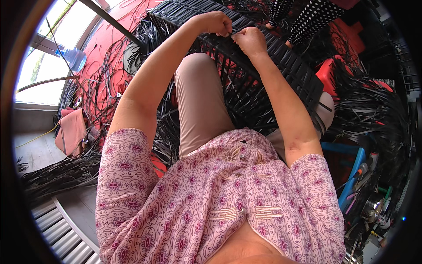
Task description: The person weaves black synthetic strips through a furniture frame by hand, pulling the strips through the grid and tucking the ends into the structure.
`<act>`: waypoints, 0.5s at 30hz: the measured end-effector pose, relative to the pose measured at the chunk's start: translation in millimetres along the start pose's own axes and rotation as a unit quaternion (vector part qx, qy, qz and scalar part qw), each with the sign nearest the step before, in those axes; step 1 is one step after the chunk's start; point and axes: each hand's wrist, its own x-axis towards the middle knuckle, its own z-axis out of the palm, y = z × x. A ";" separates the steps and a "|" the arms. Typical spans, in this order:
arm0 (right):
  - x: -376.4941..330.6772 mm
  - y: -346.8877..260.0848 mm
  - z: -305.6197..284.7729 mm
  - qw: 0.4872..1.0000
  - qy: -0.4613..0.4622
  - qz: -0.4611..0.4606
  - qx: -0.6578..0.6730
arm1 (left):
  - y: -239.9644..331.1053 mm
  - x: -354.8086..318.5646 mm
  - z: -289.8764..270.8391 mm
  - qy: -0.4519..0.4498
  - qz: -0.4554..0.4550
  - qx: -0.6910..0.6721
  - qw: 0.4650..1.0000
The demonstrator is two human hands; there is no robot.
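Presently, the black woven piece (285,64) lies in front of the person's knees, its right end near the right knee. Near the middle of its length, the left hand (214,23) has curled fingers; whether they grasp, I cannot tell. Just beside, the right hand (252,42) is pinched, its content unclear.
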 end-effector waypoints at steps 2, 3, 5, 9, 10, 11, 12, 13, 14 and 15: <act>-9.1 -7.6 -7.3 1.000 -0.023 0.003 0.015 | -0.7 0.7 -6.7 -0.010 -0.029 -0.035 0.999; -11.0 -10.1 -8.4 0.999 -0.035 0.004 0.023 | -2.5 1.2 -10.9 -0.014 -0.044 -0.052 0.998; -13.4 -12.9 -1.5 0.998 0.015 -0.047 0.033 | -15.6 0.0 -20.1 -0.002 -0.054 -0.097 0.994; -14.7 -24.1 -2.2 0.990 0.030 -0.135 -0.007 | -33.7 -6.3 -41.6 0.042 -0.082 -0.152 0.984; -13.0 -27.0 -2.3 0.990 0.013 -0.139 -0.012 | -31.0 -11.9 -53.1 0.062 -0.088 -0.159 0.981; -10.6 -30.3 -1.3 0.989 0.022 -0.141 -0.031 | -27.0 -19.6 -66.0 0.082 -0.096 -0.167 0.978; -7.3 -34.6 0.2 0.988 0.027 -0.146 -0.045 | -16.3 -34.3 -81.5 0.075 -0.079 -0.137 0.985; -2.9 -35.9 -0.2 0.986 0.037 -0.147 -0.065 | -10.4 -38.7 -90.8 0.074 -0.077 -0.141 0.984; 4.9 -36.7 -0.2 0.988 0.045 -0.140 -0.036 | -2.1 -43.7 -100.4 0.092 -0.068 -0.125 0.986; 11.2 -38.7 0.1 0.989 0.047 -0.139 0.004 | 4.7 -48.2 -109.5 0.110 -0.060 -0.108 0.986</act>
